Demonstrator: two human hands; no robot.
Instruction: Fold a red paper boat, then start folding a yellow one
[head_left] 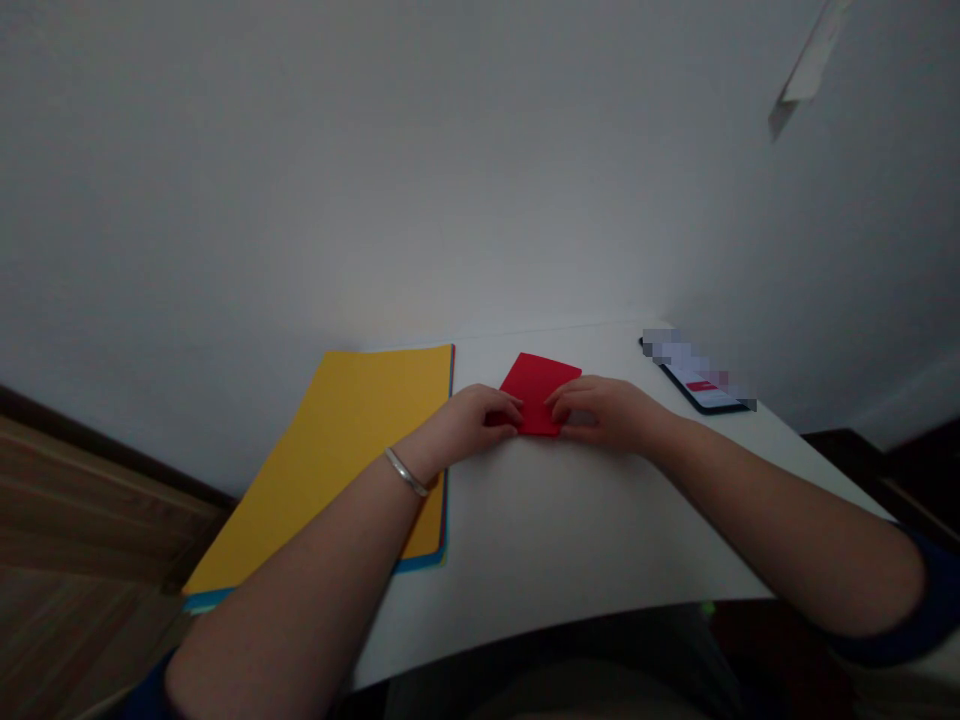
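A small piece of folded red paper (538, 383) lies on the white table in front of me. My left hand (480, 420), below a silver bangle, grips the near left corner of the paper between thumb and fingers. At the near right corner, my right hand (606, 412) pinches the paper in the same way. The near edge runs between both thumbs. How many layers the red paper has cannot be made out.
Left of the paper lies a stack of large coloured sheets (360, 420), yellow on top, partly under my left forearm. A phone or tablet (701, 385) with a lit screen rests at the back right of the white table (585, 530). A wall (480, 180) rises behind the table.
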